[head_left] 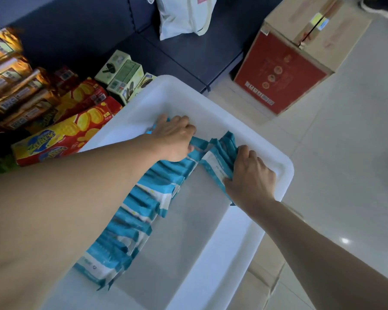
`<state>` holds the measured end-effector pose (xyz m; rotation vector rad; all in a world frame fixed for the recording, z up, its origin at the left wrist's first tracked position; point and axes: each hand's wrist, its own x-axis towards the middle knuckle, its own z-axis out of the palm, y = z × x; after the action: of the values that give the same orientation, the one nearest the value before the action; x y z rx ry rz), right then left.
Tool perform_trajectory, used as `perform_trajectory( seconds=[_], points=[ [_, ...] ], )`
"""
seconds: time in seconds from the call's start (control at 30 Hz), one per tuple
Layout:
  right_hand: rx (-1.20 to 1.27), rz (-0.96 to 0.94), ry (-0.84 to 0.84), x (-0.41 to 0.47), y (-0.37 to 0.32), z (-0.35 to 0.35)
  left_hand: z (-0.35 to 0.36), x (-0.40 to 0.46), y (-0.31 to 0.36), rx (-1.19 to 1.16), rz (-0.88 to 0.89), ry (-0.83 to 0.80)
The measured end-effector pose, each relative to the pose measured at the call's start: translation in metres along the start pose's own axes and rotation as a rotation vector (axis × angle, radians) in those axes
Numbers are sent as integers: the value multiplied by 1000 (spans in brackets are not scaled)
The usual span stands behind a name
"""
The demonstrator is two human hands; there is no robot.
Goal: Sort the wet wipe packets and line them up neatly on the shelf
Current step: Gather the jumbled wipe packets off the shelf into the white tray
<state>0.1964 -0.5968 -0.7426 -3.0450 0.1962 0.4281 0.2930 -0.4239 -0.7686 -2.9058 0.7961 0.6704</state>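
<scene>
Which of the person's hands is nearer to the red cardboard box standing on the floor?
Right. The right hand grips wipe packets at the white bin's floor-side rim, below the red cardboard box. The left hand holds packets farther in, towards the biscuit boxes.

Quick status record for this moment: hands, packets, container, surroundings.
left hand: gripping the far end of the packet row
right hand: gripping a small bunch of packets
packet row: blue-and-white, standing on edge along the bin's left side
bin: white plastic, on a pale floor
left of the bin: biscuit boxes
beyond: cardboard box
</scene>
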Motion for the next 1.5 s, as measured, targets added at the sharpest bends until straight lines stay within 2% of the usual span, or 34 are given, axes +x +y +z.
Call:
perform_trajectory(
  seconds=[0.17,0.33,0.43,0.67,0.9,1.03,1.2,1.33,1.5],
  points=[
    [52,16,44,-5,-3,-3,-14,-16,-5,96,78,-77],
    [58,-4,127,-11,-12,-15,-9,-61,-16,2,126,-163],
    [49,-84,109,4,-30,-14,1,-82,-24,16,140,-138],
    [239,-268,-18,57,-91,-5,9,-89,-31,85,138,91],
    [214,-458,-331,69,-88,-11,-3,-91,-31,130,80,105],
    [290,-445,-200,66,-99,-11,-3,-94,-31,197,53,107],
    [226,-412,-92,52,-100,-11,-6,-110,-27,144,-35,64],
    [270,-330,-113,24,-86,-43,-26,-138,-21,78,-108,37],
    [200,-419,-147,-22,-86,-119,-90,-196,-11,-67,-238,96]
  ],
)
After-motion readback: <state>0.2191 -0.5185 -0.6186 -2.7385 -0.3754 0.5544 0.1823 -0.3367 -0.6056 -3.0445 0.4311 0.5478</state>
